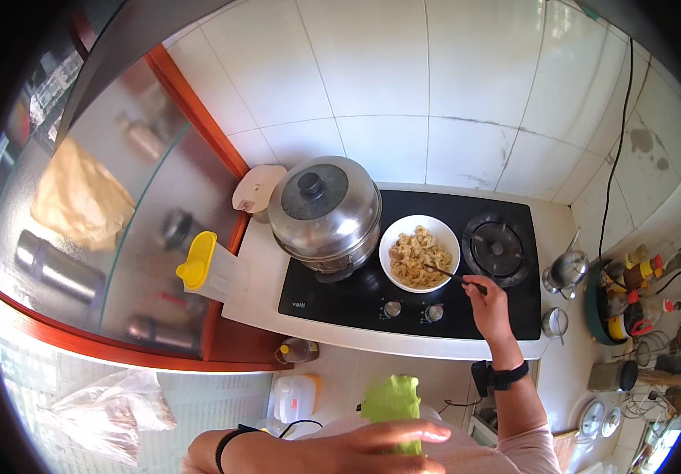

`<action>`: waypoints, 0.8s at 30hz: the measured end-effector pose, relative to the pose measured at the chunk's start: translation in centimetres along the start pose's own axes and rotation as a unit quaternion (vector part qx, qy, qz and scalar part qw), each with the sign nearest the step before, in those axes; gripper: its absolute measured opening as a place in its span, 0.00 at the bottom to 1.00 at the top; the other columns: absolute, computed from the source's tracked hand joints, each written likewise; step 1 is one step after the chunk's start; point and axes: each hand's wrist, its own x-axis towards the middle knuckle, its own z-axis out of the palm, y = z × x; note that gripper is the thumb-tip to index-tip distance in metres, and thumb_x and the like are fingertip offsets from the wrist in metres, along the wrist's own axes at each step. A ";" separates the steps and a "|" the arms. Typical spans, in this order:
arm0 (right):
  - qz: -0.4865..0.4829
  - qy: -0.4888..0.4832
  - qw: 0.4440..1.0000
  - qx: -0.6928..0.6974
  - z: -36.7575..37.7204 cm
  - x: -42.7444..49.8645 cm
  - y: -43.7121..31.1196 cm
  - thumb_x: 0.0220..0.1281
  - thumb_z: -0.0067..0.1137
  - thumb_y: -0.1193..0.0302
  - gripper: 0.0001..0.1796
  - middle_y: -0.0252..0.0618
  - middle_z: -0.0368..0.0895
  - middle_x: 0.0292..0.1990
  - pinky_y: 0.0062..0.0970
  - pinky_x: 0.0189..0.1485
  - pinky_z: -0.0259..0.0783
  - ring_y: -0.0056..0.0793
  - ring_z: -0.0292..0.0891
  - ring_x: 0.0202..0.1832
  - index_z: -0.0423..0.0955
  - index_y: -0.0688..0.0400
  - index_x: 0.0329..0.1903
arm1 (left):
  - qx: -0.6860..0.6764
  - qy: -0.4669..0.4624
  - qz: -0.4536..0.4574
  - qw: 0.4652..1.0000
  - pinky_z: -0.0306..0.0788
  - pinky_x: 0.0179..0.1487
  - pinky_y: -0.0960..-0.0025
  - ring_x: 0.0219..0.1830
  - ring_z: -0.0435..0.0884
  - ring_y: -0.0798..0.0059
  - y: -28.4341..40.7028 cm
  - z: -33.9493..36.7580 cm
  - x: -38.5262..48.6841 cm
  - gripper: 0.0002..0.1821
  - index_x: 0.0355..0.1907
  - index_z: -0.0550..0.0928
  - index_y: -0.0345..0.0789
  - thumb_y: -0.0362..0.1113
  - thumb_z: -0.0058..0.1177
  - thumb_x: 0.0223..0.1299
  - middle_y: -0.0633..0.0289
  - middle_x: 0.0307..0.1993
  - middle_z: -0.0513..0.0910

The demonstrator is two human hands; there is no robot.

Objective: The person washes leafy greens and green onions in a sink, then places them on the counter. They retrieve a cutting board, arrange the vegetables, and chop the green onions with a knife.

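Note:
A white bowl (385, 260) of pale, chunky food mixture (416, 258) rests on the black glass gas hob (340, 320). My right hand (487, 308), with a dark band at the wrist, grips a pair of dark chopsticks (450, 274). Their tips reach into the mixture at the bowl's right side. Close to my body, my left hand (370, 447) holds a bright green, leaf-like piece (393, 400) with ragged edges. The fingers lie across it, and its lower part is partly hidden by them.
Left of the bowl stands a lidded steel steamer pot (328, 219). The bare burner (497, 247) is right of it. A yellow-lidded plastic container (213, 269) sits by the glass cabinet. A metal pitcher (565, 272), small metal cup (554, 323) and seasoning bottles (628, 302) line the right.

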 end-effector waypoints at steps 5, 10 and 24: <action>0.089 0.002 0.991 0.103 3.9 -1.0 4.0 0.73 0.52 0.82 0.11 0.40 0.85 0.48 0.21 0.57 0.73 0.24 0.80 0.52 0.79 0.66 0.53 | -0.045 -0.049 0.003 0.998 0.72 0.61 0.49 0.45 0.84 0.68 0.6 -0.1 0.5 0.05 0.34 0.80 0.38 0.35 0.62 0.60 0.63 0.36 0.82; 0.034 -0.006 0.996 0.078 4.3 -1.7 6.9 0.72 0.53 0.82 0.13 0.39 0.83 0.53 0.22 0.61 0.71 0.24 0.77 0.57 0.80 0.63 0.55 | -0.046 0.041 0.053 0.997 0.72 0.60 0.48 0.46 0.85 0.65 -1.4 1.6 1.4 0.06 0.39 0.81 0.39 0.36 0.61 0.63 0.63 0.38 0.83; 0.268 0.048 0.949 0.160 -0.4 -11.2 5.7 0.69 0.61 0.74 0.34 0.46 0.77 0.57 0.26 0.48 0.78 0.27 0.82 0.46 0.60 0.58 0.74 | -0.182 -0.059 0.119 0.974 0.69 0.61 0.43 0.46 0.83 0.60 0.2 2.9 1.6 0.06 0.43 0.82 0.37 0.35 0.56 0.67 0.59 0.39 0.83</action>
